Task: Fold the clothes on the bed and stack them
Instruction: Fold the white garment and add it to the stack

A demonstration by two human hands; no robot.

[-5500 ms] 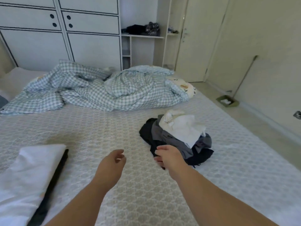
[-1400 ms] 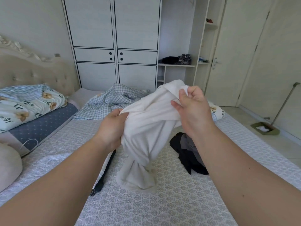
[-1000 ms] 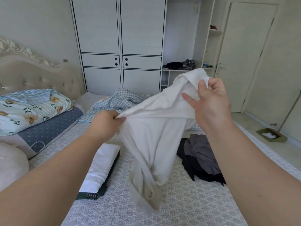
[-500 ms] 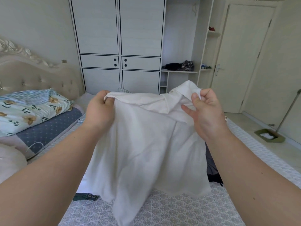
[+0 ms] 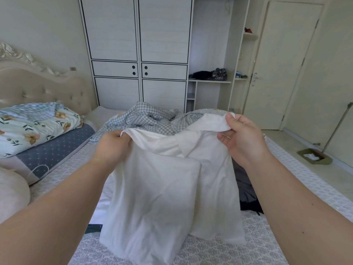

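I hold a white shirt (image 5: 168,197) spread out in front of me above the bed (image 5: 225,253). My left hand (image 5: 112,144) pinches its upper left edge. At the top right, my right hand (image 5: 240,138) grips the collar area. The shirt's hem touches the bed cover. Behind the shirt on the right lies a pile of dark grey and black clothes (image 5: 246,192), partly hidden. On the left, a folded stack (image 5: 95,220) with a white piece on a dark one peeks out from behind the shirt.
A crumpled blue checked duvet (image 5: 150,117) lies at the far side of the bed. A floral quilt and pillows (image 5: 38,129) sit at the left by the headboard. Wardrobe (image 5: 137,54) and door (image 5: 282,64) stand beyond. A dustpan (image 5: 315,158) is on the floor right.
The white shirt, earlier bunched and twisted, now hangs open between my hands. Both hands have moved apart and lowered slightly, so the hem rests on the bed.
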